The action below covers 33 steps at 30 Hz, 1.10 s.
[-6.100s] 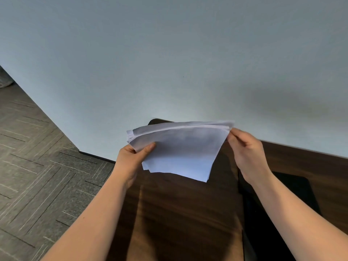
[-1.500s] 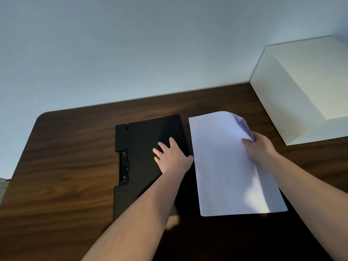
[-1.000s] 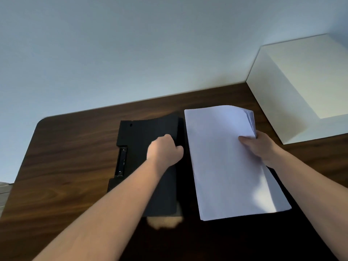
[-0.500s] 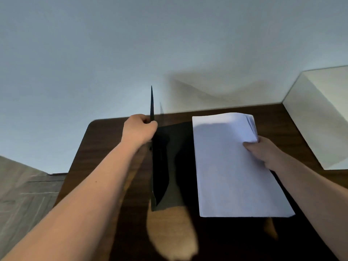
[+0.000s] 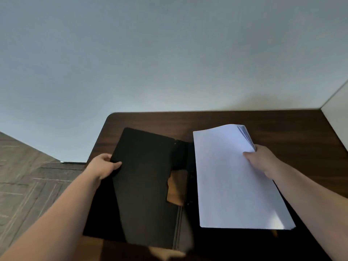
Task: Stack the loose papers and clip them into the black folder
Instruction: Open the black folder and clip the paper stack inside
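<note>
The black folder [image 5: 145, 185] lies spread open on the dark wooden table [image 5: 282, 129]. Its cover is swung out to the left, slightly raised off the table. My left hand [image 5: 102, 166] grips the cover's left edge, thumb on top. A stack of white papers [image 5: 235, 178] rests on the folder's right half, with its far right corner lifted and the sheets fanned there. My right hand [image 5: 260, 159] pinches that stack at its right edge. A notch in the cover near the spine shows the table's wood; the clip is hidden.
A white box [image 5: 337, 117] stands at the table's far right against the pale wall. The table's rounded left corner [image 5: 111, 117] is near the folder, with grey patterned floor [image 5: 28, 185] below to the left.
The folder cover, upright half a second ago, has swung over to the left and now lies nearly flat, still in my left hand. The paper stack stays in my right hand.
</note>
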### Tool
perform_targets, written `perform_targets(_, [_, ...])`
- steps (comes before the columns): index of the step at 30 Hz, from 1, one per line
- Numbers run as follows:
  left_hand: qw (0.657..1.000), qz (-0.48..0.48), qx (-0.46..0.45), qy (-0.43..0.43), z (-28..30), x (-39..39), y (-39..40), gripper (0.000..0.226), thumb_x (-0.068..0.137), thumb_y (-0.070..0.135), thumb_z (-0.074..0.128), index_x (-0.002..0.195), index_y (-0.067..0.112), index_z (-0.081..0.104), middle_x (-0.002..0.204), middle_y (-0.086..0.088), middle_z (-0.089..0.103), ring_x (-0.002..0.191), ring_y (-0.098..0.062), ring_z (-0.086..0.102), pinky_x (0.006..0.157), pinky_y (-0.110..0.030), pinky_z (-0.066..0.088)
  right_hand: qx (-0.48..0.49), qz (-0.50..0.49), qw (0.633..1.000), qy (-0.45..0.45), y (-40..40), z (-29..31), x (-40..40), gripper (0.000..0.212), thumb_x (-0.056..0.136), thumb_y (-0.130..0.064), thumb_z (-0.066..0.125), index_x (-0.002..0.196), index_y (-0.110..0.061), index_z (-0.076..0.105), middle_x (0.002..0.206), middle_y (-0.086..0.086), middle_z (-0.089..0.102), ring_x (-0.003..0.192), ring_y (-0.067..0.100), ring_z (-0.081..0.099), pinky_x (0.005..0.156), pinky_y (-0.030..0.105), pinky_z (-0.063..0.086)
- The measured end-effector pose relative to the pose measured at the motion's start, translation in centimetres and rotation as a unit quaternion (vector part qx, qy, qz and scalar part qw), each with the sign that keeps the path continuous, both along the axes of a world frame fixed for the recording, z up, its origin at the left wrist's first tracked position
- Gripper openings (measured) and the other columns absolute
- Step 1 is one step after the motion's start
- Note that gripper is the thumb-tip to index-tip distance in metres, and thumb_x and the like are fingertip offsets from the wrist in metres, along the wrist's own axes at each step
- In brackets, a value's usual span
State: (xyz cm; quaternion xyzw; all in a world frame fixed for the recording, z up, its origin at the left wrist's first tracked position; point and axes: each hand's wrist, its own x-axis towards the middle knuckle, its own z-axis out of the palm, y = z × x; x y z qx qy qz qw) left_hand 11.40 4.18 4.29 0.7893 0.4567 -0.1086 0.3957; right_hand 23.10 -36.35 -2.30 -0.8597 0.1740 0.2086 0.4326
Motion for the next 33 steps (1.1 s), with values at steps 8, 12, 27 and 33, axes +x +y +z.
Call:
perform_targets(8, [0.997,0.049,0.048,0.026,-3.8,0.1,-3.2,0.084,0.077,0.036,0.078,0.145,0.01,0.036,0.142,-0.015,0.051,0.123,-0.037,0.055,0.093,-0.046,0.05,-0.089,0.014,0.995,-0.035,0.0,-0.3,-0.6,0.011,0.086,-0.018,0.051,0.092,-0.018,0.06,0.089,0.012,0.067,0.084,0.036,0.064,0.08,0.045,0.055])
perform_targets(12, [0.991,0.131,0.018,0.013,-4.3,0.8,-2.5,0.07,0.081,0.034,0.075,0.138,0.004,0.046,0.134,-0.019,0.056,0.117,-0.04,0.057,0.091,-0.046,0.051,-0.075,0.002,0.996,-0.053,-0.4,0.0,-0.1,0.019,0.085,-0.016,0.05,0.096,-0.013,0.065,0.088,0.014,0.069,0.084,0.038,0.065,0.079,0.044,0.053])
perform_targets(27, [0.946,-0.311,0.087,0.001,-7.2,2.3,-15.4,0.031,0.08,0.043,0.069,0.092,0.018,0.055,0.086,0.004,0.058,0.083,-0.016,0.056,0.066,-0.025,0.041,-0.044,-0.029,0.998,0.017,-2.1,-0.8,-3.6,0.015,0.079,-0.005,0.05,0.082,-0.01,0.063,0.079,0.008,0.064,0.085,0.035,0.064,0.07,0.038,0.049])
perform_targets(33, [0.943,-0.319,0.082,0.056,-7.7,2.5,-19.0,0.045,0.08,0.045,0.067,0.104,0.013,0.047,0.09,0.003,0.049,0.082,-0.016,0.049,0.062,-0.027,0.038,-0.062,-0.009,0.998,0.008,-2.7,-0.7,-4.4,0.011,0.077,-0.01,0.054,0.076,-0.017,0.061,0.084,0.01,0.068,0.084,0.035,0.065,0.076,0.044,0.054])
